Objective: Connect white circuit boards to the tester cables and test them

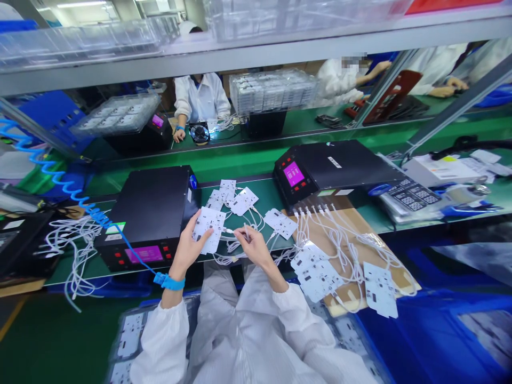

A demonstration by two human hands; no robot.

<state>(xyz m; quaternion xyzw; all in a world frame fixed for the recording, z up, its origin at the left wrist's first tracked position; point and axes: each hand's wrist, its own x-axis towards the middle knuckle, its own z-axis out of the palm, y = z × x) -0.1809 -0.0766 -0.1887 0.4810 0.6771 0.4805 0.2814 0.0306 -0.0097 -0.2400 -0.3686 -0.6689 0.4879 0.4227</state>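
L fingers [205,238] pinch PCB [212,217], R fingers [241,233] nip cable [229,231]; tray [113,356] below w/ PCBs [130,335].

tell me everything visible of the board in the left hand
The white board is thin, flat, roughly rectangular, small dark parts dotting its visible face; material unclear. The left hand grips its left side, thumb on the face, above the green bench. A white cable in the right hand meets its right edge.
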